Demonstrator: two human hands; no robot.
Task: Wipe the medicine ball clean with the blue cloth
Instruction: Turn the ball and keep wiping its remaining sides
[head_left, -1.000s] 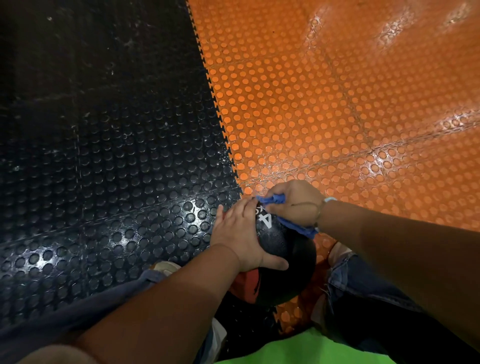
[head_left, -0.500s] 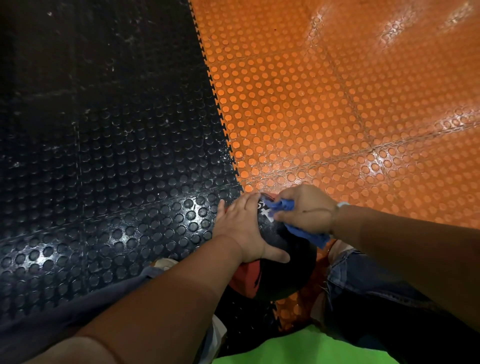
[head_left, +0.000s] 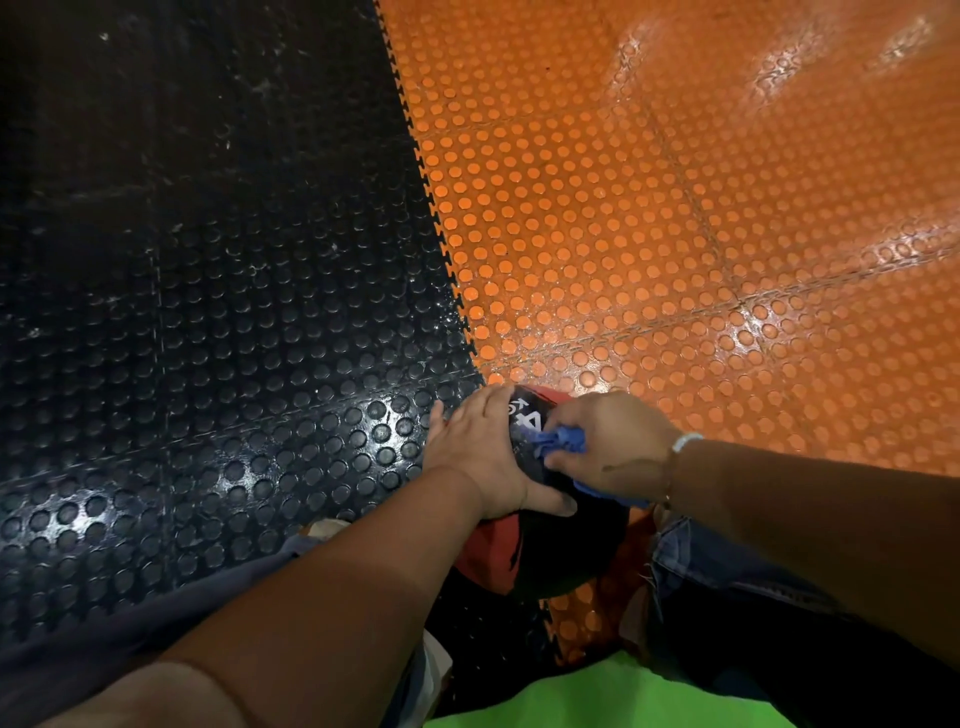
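A black and red medicine ball (head_left: 550, 551) with a white "4" printed on top sits on the floor between my knees. My left hand (head_left: 480, 452) lies flat over the ball's left side, fingers straight, thumb across its front. My right hand (head_left: 608, 447) grips a crumpled blue cloth (head_left: 558, 441) and presses it on the ball's top right. A strip of the cloth trails out under my right wrist. The ball's far side is hidden by both hands.
The studded floor mat is black (head_left: 208, 312) on the left and orange (head_left: 675, 234) on the right, joined by a toothed seam running up from the ball. My jeans-clad legs (head_left: 753, 597) flank the ball, and a green shirt edge (head_left: 597, 696) shows at the bottom.
My right hand has slid the blue cloth from the ball's far top towards me and to the right. My left hand has stayed in place on the ball.
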